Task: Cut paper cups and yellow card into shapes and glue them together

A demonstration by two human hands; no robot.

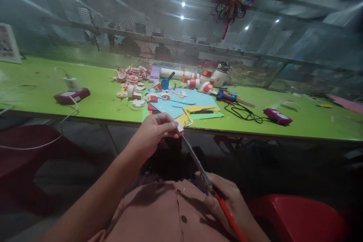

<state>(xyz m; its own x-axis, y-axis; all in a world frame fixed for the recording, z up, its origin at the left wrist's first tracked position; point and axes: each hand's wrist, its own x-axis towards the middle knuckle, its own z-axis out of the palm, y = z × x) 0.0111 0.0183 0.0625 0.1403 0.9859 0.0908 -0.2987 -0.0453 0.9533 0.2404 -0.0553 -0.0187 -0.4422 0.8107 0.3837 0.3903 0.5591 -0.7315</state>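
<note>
Between the thumb and fingers of my left hand point(159, 130) is a small white piece of paper point(179, 126), held just off the table's front edge. My right hand point(224, 196) is wrapped around the red handles of a pair of scissors point(198, 164). Their long blades look nearly closed, and the tips reach the lower edge of the paper. Whether they are touching it, I cannot tell. Beyond my hands, blue paper sheets point(172, 107) lie on the table with yellow paper scraps point(202, 109) on top.
On the green table point(312, 121) are a blue glue gun point(225, 96) with a black cord, paper cups point(206, 87), a pile of round cut pieces point(133, 75) and a white flask point(220, 75). Purple power strips point(278, 116) sit at both sides. A red stool point(300, 215) stands low right.
</note>
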